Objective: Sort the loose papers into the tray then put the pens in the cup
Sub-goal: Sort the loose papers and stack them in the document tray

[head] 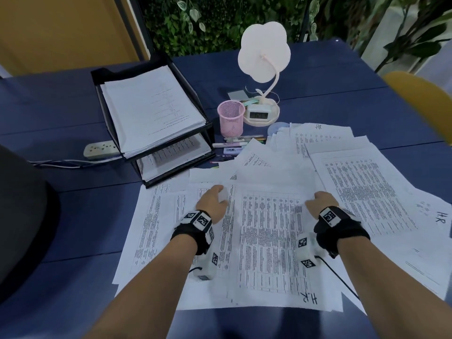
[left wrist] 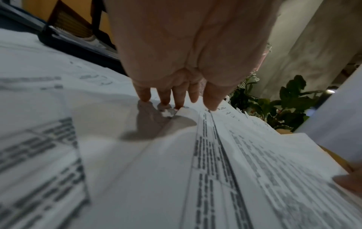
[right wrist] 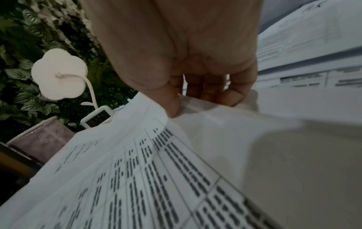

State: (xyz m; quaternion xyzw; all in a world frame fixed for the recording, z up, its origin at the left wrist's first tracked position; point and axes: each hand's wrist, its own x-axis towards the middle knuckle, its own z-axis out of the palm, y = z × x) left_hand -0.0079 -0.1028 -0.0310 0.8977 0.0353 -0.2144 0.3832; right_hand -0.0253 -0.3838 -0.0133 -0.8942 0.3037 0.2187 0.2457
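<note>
- While I scan from the far left, I see a power strip [head: 100,149] lying on the blue table [head: 68,99], just beside the tray [head: 156,111].
- I see the tray as a black two-tier rack; its top tier holds a thick stack of sheets, and more sheets lie in the lower tier.
- My left hand [head: 213,200] sits on the near papers [head: 269,241] right in front of the tray; in the left wrist view its fingers [left wrist: 145,94] are curled down with the tips pressed on a sheet, and the thumb pinches a lifted sheet edge against them.
- I see the pink mesh cup [head: 231,117] standing upright just right of the tray, with nothing visible in it.
- I see the pens [head: 234,146] lying loose on the table in front of the cup, partly under the paper edges.
- I see a flower-shaped lamp [head: 264,52] with a small clock [head: 259,115] on its base, right of the cup.
- My right hand [head: 321,200] grips the far edge of the top sheet; the right wrist view shows the thumb on top and the fingers [right wrist: 203,88] curled beneath, the corner raised.
- I see more papers fanned over the right of the table, some with handwriting.
</note>
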